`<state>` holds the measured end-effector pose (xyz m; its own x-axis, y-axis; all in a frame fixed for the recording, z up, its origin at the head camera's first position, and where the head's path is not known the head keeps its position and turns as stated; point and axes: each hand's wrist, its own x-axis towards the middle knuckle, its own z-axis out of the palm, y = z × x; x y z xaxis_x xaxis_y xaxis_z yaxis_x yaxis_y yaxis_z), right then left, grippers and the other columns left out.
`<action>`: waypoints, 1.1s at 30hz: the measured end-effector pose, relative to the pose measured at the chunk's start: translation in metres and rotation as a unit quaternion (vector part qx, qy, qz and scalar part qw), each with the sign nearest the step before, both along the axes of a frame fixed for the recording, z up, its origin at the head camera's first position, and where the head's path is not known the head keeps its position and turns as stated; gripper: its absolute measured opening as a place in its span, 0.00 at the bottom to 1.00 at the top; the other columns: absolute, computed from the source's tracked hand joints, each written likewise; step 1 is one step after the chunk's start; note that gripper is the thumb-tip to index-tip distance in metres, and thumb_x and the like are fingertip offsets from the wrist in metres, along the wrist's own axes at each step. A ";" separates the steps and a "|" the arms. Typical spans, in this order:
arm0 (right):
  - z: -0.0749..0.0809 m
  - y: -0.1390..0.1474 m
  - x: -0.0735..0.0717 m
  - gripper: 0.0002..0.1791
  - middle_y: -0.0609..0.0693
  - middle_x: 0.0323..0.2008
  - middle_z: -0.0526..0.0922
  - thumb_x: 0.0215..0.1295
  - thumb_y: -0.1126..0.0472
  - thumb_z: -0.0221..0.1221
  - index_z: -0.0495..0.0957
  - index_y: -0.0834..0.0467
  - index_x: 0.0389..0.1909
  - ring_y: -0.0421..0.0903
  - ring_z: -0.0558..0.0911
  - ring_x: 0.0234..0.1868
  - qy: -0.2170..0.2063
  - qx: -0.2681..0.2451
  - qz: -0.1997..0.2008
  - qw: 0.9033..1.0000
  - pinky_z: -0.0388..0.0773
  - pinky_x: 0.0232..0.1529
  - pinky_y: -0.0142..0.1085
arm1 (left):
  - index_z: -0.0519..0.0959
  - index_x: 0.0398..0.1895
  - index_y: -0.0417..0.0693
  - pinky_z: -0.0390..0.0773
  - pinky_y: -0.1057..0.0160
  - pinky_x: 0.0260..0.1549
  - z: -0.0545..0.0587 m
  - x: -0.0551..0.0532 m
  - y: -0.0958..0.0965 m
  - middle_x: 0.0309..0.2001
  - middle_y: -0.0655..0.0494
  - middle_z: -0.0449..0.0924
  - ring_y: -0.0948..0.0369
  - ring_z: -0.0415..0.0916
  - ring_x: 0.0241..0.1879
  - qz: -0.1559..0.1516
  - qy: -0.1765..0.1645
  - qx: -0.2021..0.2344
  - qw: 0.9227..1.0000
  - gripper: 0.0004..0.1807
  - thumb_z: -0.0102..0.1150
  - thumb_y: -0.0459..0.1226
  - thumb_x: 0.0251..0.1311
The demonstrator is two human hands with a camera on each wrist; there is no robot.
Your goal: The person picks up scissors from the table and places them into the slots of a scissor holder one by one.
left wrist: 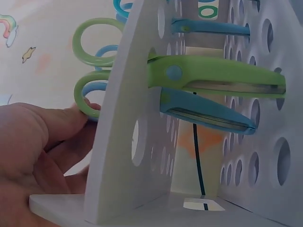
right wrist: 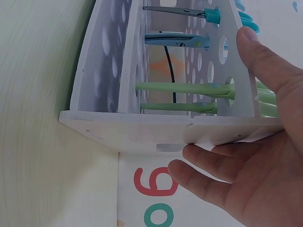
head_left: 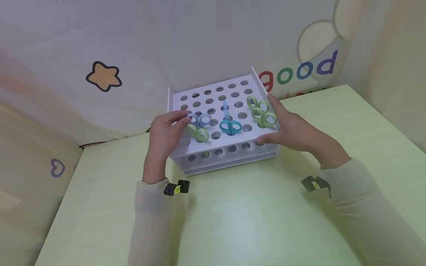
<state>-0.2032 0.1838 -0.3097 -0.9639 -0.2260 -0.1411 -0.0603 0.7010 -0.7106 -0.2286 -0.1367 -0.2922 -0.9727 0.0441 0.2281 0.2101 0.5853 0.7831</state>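
A white rack (head_left: 199,148) with rows of round holes stands on the table, several scissors hanging in it by their handles. My left hand (head_left: 164,135) pinches a loop of the light blue scissors (head_left: 205,120), whose blades (left wrist: 208,111) pass down through the top board. Just in front of them sits a pair of green scissors (head_left: 202,135). Teal scissors (head_left: 230,128) stand in the middle, a light blue handle (head_left: 225,109) behind them. My right hand (head_left: 294,131) grips the rack's right side, thumb on the front edge, beside two green scissors (head_left: 269,119).
The pale green-yellow table (head_left: 233,218) extends in front of the rack and to both sides. Close behind it hangs a printed curtain (head_left: 143,44) with a star and coloured letters. The rack's side panels (head_left: 260,79) rise above its top board.
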 end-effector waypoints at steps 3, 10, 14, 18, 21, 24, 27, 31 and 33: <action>0.000 -0.001 0.000 0.74 0.59 0.76 0.53 0.54 0.44 0.76 0.22 0.38 0.79 0.59 0.65 0.64 -0.001 0.001 0.000 1.000 0.66 0.63 0.57 | 0.86 0.55 0.46 0.70 0.53 0.58 0.000 0.000 0.000 0.59 0.53 0.82 0.55 0.72 0.63 0.006 -0.013 -0.017 1.000 0.14 0.61 0.35 0.70; 0.000 -0.001 0.000 0.74 0.59 0.76 0.52 0.54 0.45 0.76 0.22 0.38 0.79 0.59 0.65 0.65 -0.001 0.003 -0.001 1.000 0.64 0.64 0.58 | 0.85 0.58 0.50 0.69 0.54 0.60 0.000 0.001 0.002 0.61 0.54 0.80 0.55 0.72 0.64 0.026 -0.025 -0.034 0.999 0.16 0.57 0.33 0.72; 0.000 0.000 0.000 0.74 0.58 0.74 0.56 0.53 0.45 0.76 0.22 0.38 0.79 0.58 0.66 0.61 0.004 -0.007 0.001 1.000 0.65 0.63 0.56 | 0.85 0.58 0.51 0.71 0.53 0.58 -0.001 0.001 0.005 0.61 0.53 0.80 0.54 0.72 0.63 0.044 -0.019 -0.058 0.997 0.16 0.56 0.32 0.72; -0.001 0.000 0.000 0.74 0.57 0.72 0.58 0.53 0.46 0.76 0.23 0.38 0.79 0.57 0.67 0.59 0.006 -0.016 0.002 1.000 0.66 0.62 0.55 | 0.85 0.58 0.52 0.75 0.56 0.48 -0.002 0.002 0.010 0.54 0.51 0.82 0.53 0.76 0.53 0.066 -0.005 -0.088 0.994 0.16 0.56 0.32 0.72; -0.001 0.001 0.000 0.74 0.57 0.72 0.58 0.53 0.46 0.76 0.23 0.38 0.80 0.57 0.67 0.59 0.008 -0.017 0.001 1.000 0.66 0.62 0.55 | 0.86 0.57 0.52 0.72 0.59 0.38 -0.002 0.003 0.012 0.45 0.52 0.79 0.54 0.73 0.43 0.072 0.012 -0.101 0.992 0.16 0.57 0.32 0.72; -0.001 0.001 0.000 0.74 0.57 0.73 0.58 0.54 0.46 0.76 0.23 0.38 0.80 0.58 0.67 0.59 0.008 -0.017 0.000 1.000 0.66 0.62 0.55 | 0.85 0.57 0.53 0.69 0.60 0.35 -0.001 0.003 0.012 0.42 0.53 0.78 0.55 0.71 0.40 0.066 0.017 -0.099 0.993 0.16 0.57 0.33 0.72; 0.000 0.001 0.001 0.74 0.58 0.74 0.56 0.54 0.46 0.76 0.23 0.38 0.80 0.58 0.67 0.60 0.007 -0.015 -0.001 1.000 0.66 0.63 0.56 | 0.85 0.58 0.53 0.70 0.60 0.36 -0.001 0.002 0.010 0.43 0.54 0.78 0.56 0.71 0.42 0.052 0.016 -0.092 0.994 0.16 0.57 0.34 0.72; -0.001 0.000 0.000 0.73 0.58 0.75 0.54 0.54 0.46 0.76 0.22 0.39 0.80 0.58 0.66 0.62 0.005 -0.014 -0.001 1.000 0.64 0.64 0.57 | 0.83 0.60 0.51 0.71 0.58 0.40 -0.002 0.001 0.007 0.45 0.53 0.78 0.55 0.72 0.45 0.031 0.022 -0.091 0.995 0.17 0.57 0.35 0.72; -0.001 0.000 0.000 0.73 0.58 0.75 0.54 0.54 0.46 0.76 0.23 0.39 0.80 0.58 0.65 0.62 0.004 -0.015 0.000 1.000 0.64 0.64 0.57 | 0.83 0.61 0.50 0.71 0.57 0.42 -0.003 0.001 0.005 0.46 0.52 0.79 0.55 0.72 0.46 0.026 0.024 -0.094 0.995 0.17 0.57 0.35 0.72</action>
